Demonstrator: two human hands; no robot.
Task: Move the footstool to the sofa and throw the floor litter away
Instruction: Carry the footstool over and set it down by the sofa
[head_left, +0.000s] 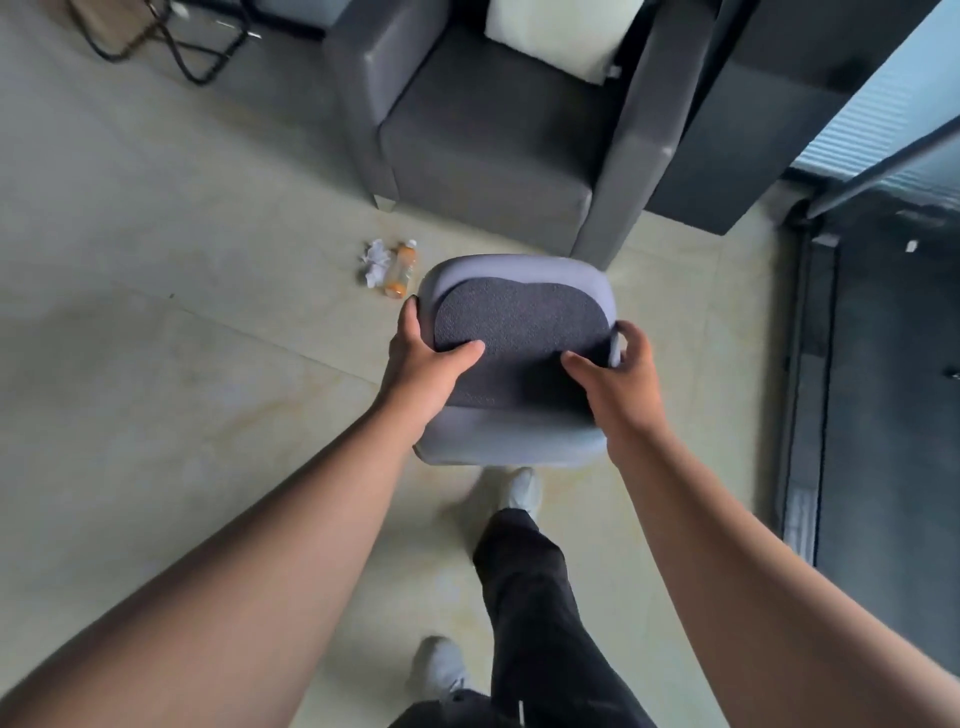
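A grey-lilac footstool (514, 441) with a dark textured top pad is held above the tiled floor, just in front of the dark grey sofa (488, 156). My left hand (426, 358) grips its left edge, thumb on the pad. My right hand (618, 374) grips its right edge. On the floor left of the stool lie a crumpled white paper (375, 261) and a plastic bottle (401, 269) with orange liquid, side by side near the sofa's front left leg.
A pale cushion (561, 36) leans on the sofa's back. Black cables (171, 47) lie on the floor at the far left. A dark cabinet (748, 130) stands right of the sofa, and a dark glass door (883, 415) runs along the right. My legs and shoes show below.
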